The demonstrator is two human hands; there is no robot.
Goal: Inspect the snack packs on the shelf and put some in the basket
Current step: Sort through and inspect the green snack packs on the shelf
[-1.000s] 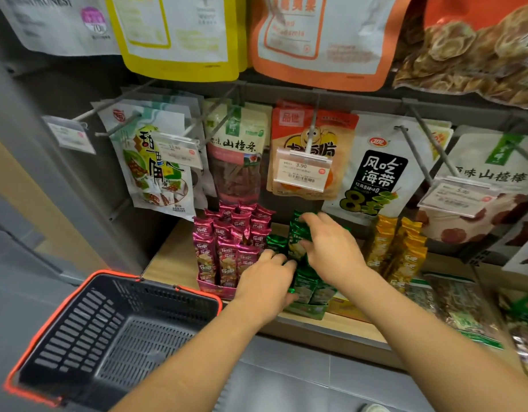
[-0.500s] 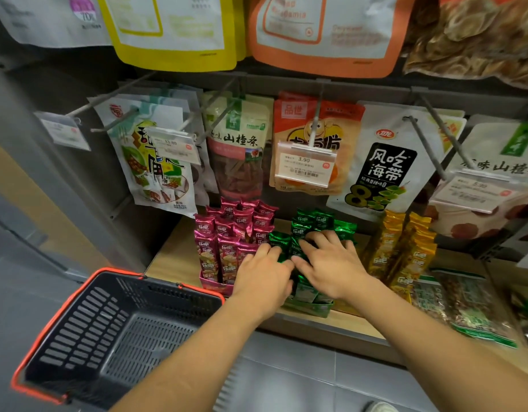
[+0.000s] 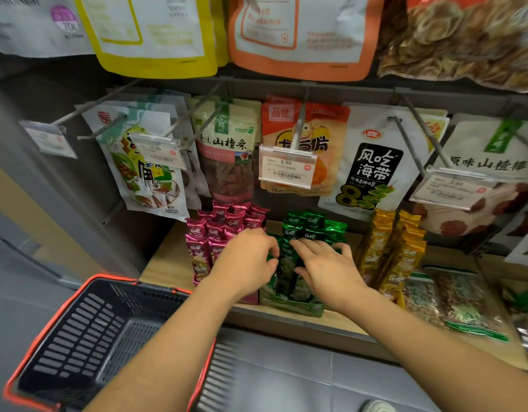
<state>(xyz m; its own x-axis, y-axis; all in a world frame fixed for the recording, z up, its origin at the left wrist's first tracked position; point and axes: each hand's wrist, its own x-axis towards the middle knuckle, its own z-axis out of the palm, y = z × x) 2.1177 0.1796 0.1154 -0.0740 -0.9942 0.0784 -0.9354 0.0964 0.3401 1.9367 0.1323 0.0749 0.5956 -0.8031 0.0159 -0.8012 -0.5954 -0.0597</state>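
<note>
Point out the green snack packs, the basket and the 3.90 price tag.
green snack packs (image 3: 305,230), head view, on the front of an upright back-row pack.
basket (image 3: 74,331), head view, on its slotted left wall.
price tag (image 3: 286,169), head view, on the middle of its label.

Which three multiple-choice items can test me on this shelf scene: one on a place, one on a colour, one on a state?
1. Where is the basket?
A. below the shelf, at the left
B. on the shelf
C. hanging from a hook

2. What colour are the packs that the left hand and the right hand touch?
A. pink
B. gold
C. green

3. What shows in the basket?
A. many packs
B. no packs
C. one bottle

1 A: it sits lower than the shelf edge.
2 C: both hands lie on the green packs.
3 B: its visible floor is bare.
</note>
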